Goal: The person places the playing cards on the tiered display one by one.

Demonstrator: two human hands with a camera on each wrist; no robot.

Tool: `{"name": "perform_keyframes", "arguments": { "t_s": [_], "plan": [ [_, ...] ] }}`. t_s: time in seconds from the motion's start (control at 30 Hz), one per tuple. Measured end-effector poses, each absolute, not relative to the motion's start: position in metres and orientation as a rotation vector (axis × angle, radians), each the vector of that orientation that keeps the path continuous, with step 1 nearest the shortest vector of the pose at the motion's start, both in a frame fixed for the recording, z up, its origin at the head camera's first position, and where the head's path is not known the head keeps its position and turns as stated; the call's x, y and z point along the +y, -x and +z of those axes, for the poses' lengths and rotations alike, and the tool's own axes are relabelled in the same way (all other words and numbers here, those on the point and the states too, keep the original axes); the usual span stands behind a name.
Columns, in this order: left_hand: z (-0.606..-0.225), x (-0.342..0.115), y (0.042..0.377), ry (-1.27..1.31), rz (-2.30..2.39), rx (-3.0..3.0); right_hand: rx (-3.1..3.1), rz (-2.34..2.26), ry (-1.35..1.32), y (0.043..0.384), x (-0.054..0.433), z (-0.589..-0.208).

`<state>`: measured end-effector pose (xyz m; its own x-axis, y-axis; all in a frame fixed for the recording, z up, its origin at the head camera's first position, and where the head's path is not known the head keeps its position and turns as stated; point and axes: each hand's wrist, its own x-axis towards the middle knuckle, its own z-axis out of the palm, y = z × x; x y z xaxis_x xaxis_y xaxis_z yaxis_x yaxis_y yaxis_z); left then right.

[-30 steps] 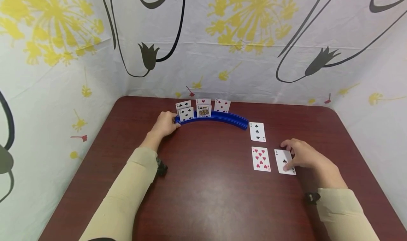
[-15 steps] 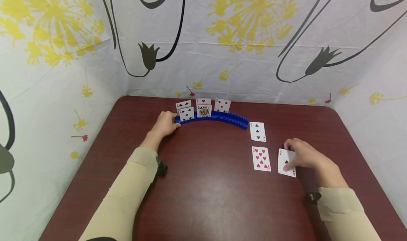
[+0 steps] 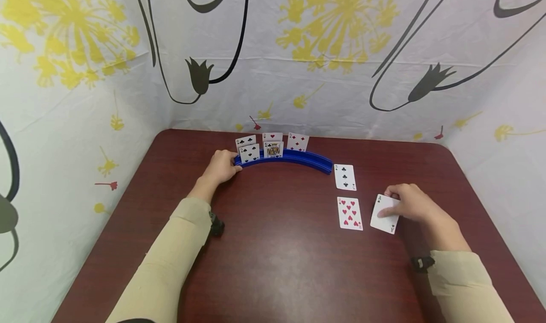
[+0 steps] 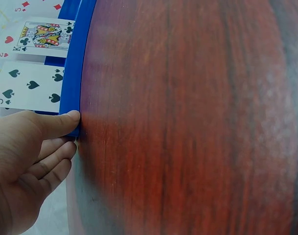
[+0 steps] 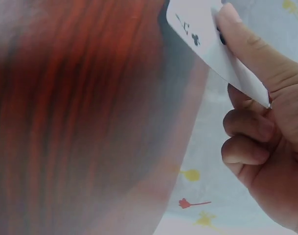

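My left hand [image 3: 222,165] pinches the left end of a curved blue card holder [image 3: 304,157], thumb on the front edge. A spades card [image 4: 31,85], a king of clubs [image 4: 43,36] and several other playing cards stand in the holder. Over the right of the table, my right hand [image 3: 414,203] holds a clubs playing card [image 3: 385,222] between thumb and fingers. In the right wrist view that card [image 5: 193,27] is bent and tilted, with the thumb across its face and the other fingers curled underneath.
A three of clubs [image 3: 344,177] lies face up beside the holder's right end. Below it lies a hearts card [image 3: 350,213], left of my right hand. The dark red wooden table [image 3: 281,256] meets patterned white cloth [image 3: 341,110] at the back and sides.
My right hand has lifted and turned the clubs card, which lay almost flat and straight on the table before. The left hand stays at the holder's end.
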<state>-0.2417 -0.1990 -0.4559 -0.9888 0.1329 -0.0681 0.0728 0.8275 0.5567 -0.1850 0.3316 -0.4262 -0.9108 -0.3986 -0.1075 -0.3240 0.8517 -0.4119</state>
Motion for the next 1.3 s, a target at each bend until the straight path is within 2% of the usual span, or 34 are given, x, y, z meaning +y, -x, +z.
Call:
{"name": "perform_keyframes", "arguments": {
  "t_s": [0.33, 0.8, 1.3],
  "plan": [
    [-0.456, -0.199, 0.241, -0.159, 0.878, 2.895, 3.071, -0.667, 0.757, 0.191, 0.331, -0.42],
    [-0.456, -0.2, 0.242, -0.171, 0.879, 2.901, 3.197, -0.769, 0.721, 0.193, 0.327, -0.411],
    [-0.458, -0.199, 0.244, -0.154, 0.885, 2.898, 3.237, -0.817, 0.795, 0.2, 0.317, -0.408]
  ]
}}
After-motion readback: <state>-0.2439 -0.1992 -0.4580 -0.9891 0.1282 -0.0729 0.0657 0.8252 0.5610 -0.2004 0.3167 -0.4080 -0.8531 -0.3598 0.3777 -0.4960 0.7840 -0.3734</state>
